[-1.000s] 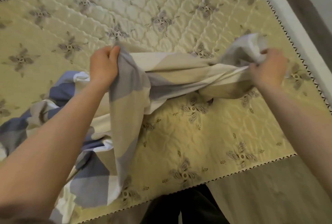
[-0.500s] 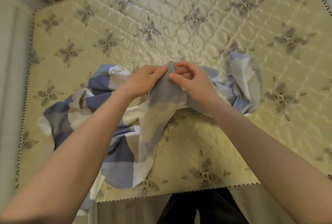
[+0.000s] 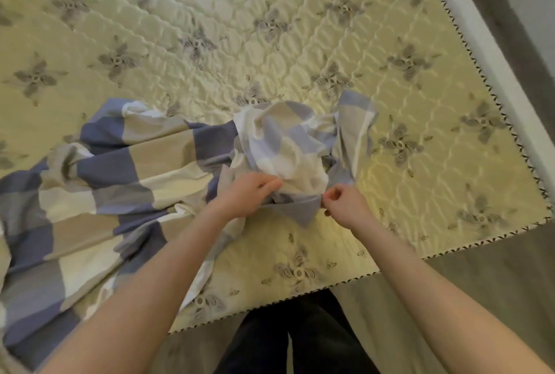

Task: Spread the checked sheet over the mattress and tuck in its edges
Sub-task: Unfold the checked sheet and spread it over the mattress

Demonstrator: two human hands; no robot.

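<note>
A person stands at the near edge of a mattress [image 3: 300,43] whose quilted cream top carries a pattern of grey flower motifs and a dark zigzag trim along its border. The checked sheet [image 3: 120,181] (blue, beige and white squares) lies crumpled over the left and middle of the mattress, with most of its bulk spread toward the left and some of it spilling over the near-left edge; the far half and the right side of the mattress are bare. Near the middle, a bunched, puffed-up part of the sheet rises in front of both hands. The left hand [image 3: 249,193] grips this bunch from the left, its fingers curled and closed on the cloth. The right hand [image 3: 345,204] is just beside it, on the right, with thumb and fingertips pinched together on a blue fold of the same bunch. The two hands are close together, with only a short stretch of cloth between them. Both forearms are bare and reach in from the bottom of the view. Below the mattress edge, dark trousers [image 3: 300,337] show against a grey floor [image 3: 465,283].
</note>
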